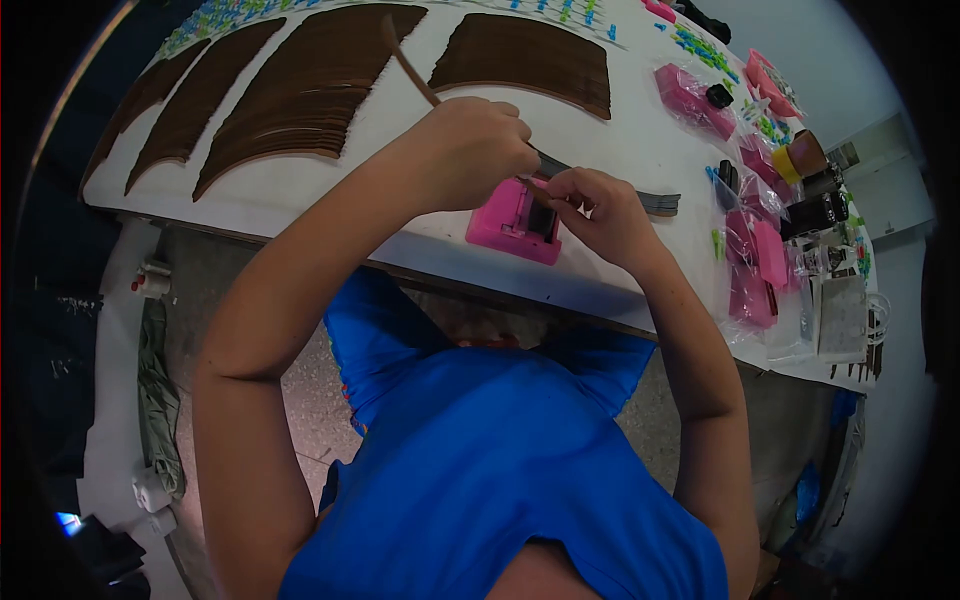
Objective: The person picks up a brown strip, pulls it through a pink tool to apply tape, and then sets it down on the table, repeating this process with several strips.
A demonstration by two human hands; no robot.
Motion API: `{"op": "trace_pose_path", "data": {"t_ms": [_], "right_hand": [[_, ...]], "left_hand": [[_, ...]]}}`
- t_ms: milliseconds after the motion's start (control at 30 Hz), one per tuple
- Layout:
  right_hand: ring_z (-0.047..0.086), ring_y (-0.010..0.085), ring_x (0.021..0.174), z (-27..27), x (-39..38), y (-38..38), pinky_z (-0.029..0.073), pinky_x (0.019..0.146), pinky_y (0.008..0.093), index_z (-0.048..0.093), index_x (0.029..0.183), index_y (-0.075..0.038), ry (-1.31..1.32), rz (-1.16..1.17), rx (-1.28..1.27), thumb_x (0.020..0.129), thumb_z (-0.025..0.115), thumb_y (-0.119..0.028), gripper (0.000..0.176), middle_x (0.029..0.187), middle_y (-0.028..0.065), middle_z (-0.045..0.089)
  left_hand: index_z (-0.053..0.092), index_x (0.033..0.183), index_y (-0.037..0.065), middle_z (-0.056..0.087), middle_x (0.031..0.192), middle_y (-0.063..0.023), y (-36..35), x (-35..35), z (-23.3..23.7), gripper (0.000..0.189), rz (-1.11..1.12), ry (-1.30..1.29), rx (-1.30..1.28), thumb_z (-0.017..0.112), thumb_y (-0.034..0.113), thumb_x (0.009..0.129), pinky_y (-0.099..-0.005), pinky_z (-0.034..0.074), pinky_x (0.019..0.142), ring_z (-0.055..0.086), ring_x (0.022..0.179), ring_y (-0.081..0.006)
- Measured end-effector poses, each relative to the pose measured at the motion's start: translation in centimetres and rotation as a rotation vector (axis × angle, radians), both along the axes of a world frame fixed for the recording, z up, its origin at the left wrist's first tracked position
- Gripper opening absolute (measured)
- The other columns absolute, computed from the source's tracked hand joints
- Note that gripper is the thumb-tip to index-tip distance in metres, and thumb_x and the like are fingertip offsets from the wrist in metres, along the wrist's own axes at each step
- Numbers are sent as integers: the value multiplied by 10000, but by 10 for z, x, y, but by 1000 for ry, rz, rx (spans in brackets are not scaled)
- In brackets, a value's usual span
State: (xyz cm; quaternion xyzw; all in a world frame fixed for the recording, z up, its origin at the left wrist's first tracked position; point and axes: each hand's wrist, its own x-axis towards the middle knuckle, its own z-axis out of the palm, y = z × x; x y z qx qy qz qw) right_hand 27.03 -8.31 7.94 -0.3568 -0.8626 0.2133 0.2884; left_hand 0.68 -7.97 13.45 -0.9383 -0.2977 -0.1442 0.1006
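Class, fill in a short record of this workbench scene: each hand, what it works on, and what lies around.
Left hand: closed around a thin brown strip
Right hand: fingertips at the pink box, grip unclear
Table: white, bearing fanned brown stacks and pink bags

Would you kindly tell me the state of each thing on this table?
left hand: fist closed on the brown strip
brown strip: held tilted above the table
right hand: fingers curled at the pink device
pink device: resting on the table
brown stacks: fanned flat
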Motion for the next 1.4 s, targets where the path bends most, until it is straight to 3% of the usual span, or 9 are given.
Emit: {"op": "trace_pose_path", "data": {"t_ms": [267, 900, 1000, 1400], "right_hand": [[681, 198, 778, 2, 22, -4, 548, 674, 319, 775, 1100, -56, -81, 52, 40, 905, 734, 25, 215, 955, 77, 736], [694, 202, 835, 2, 32, -9, 547, 693, 325, 781, 1097, -75, -70, 48, 13, 867, 690, 70, 287, 969, 64, 733], [721, 246, 860, 5, 39, -11, 599, 721, 354, 795, 1081, -84, -101, 31, 9, 888, 715, 27, 237, 1008, 88, 754], [682, 214, 876, 6, 159, -40, 558, 679, 325, 736, 993, -52, -263, -250, -35, 821, 695, 52, 205, 911, 61, 699]], "left_hand": [[752, 921, 98, 673, 852, -58, -1, 3, -55, 149, -110, -287, 50, 743, 36, 786, -390, 581, 710, 681, 864, -257], [791, 935, 132, 685, 855, -40, -5, 12, -63, 144, -68, -293, 30, 751, 79, 808, -375, 587, 727, 689, 879, -238], [759, 976, 87, 673, 865, -74, -4, 12, -65, 159, -115, -338, -1, 741, 44, 824, -407, 575, 691, 672, 848, -273], [755, 979, 106, 673, 873, -76, -3, 17, -70, 222, -130, -348, -12, 755, 2, 783, -407, 583, 714, 676, 860, -279]]}}
